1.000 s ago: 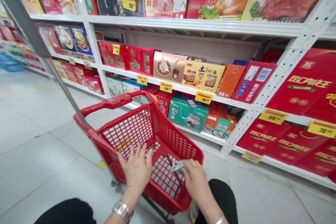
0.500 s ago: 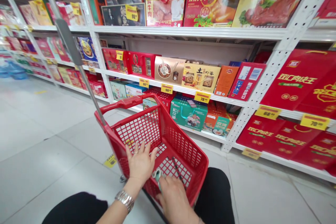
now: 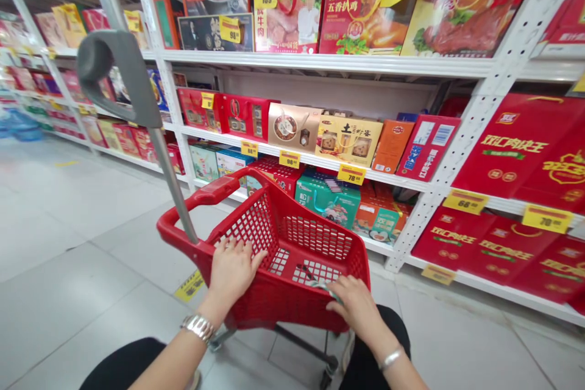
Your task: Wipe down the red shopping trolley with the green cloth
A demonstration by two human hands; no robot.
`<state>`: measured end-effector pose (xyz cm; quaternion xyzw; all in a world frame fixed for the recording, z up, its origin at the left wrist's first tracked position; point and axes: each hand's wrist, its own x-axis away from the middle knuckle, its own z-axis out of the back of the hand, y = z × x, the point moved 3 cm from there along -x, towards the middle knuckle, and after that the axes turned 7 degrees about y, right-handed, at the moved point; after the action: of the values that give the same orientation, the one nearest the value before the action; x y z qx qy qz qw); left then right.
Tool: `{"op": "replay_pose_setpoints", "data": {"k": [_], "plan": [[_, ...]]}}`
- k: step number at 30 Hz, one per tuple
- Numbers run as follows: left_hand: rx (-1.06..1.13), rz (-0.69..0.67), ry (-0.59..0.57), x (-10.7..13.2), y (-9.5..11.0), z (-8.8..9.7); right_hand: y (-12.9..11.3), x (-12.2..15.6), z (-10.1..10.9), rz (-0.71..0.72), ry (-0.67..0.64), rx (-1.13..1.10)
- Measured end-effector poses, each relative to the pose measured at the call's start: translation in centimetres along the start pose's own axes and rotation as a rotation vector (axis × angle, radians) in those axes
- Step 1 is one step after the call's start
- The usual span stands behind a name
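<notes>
At the far left, beyond the person's left hand (image 3: 231, 272), pale glossy floor tiles (image 3: 86, 292) run toward distant shelves. Above that hand, a grey curved plastic grip (image 3: 107, 61) tops a slim metal pole (image 3: 171, 186) that slants down to a red plastic shopping trolley-basket (image 3: 278, 311). The left hand lies palm down on the basket's thick, rounded near rim, its fingers loosely spread. A metal link watch (image 3: 198, 327) circles the wrist.

To the right, along the same rim, the right hand (image 3: 356, 309) curves over the edge, fingers narrowly closed on a small crumpled green-and-white item (image 3: 322, 284). The item sits at the fingertips, against the inner rim; its material is too small to tell. A thin silver bangle (image 3: 392, 358) sits on the right wrist. The basket's walls and floor form a grid of small square holes. Below the right hand, black trouser legs (image 3: 381, 347) show beside the basket's dark metal frame (image 3: 301, 347).

Ahead of both hands and past the basket stands white perforated steel shelving (image 3: 475, 122), stacked with cardboard gift boxes. A green box (image 3: 328, 204) stands nearest the basket, and large red boxes (image 3: 516, 146) fill the far right, with yellow price tags (image 3: 466, 201) along the shelf edges.
</notes>
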<state>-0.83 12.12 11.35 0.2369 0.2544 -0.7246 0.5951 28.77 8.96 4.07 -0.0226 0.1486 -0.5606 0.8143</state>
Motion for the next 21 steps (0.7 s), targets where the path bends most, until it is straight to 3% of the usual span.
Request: {"op": "replay_pose_setpoints", "data": {"k": [3, 6, 9, 12, 16, 19, 21], "plan": [[-0.011, 0.014, 0.006, 0.9, 2.6, 0.4, 2.6, -0.1, 0.2, -0.036, 0.067, 0.083], [-0.009, 0.023, 0.042, 1.9, 4.8, 0.9, 3.5, -0.4, 0.4, -0.035, 0.106, 0.07], [0.015, 0.027, 0.08, 2.8, 6.3, 1.5, 1.5, -1.2, 0.6, 0.012, 0.135, -0.013], [0.09, 0.001, 0.151, 3.4, 6.7, 2.9, -2.7, -2.5, 0.5, 0.11, 0.182, -0.177], [0.27, -0.168, 0.421, 3.8, 4.5, 7.2, -7.3, -4.4, 0.8, 0.162, 0.281, -0.612], [0.205, -0.095, 0.665, 4.4, 0.1, 10.5, -8.5, -5.5, 1.2, 0.039, 0.386, -0.915], [0.156, -0.058, 0.713, 5.0, -2.9, 11.5, -8.8, -5.7, 1.2, -0.026, 0.414, -0.99]]}}
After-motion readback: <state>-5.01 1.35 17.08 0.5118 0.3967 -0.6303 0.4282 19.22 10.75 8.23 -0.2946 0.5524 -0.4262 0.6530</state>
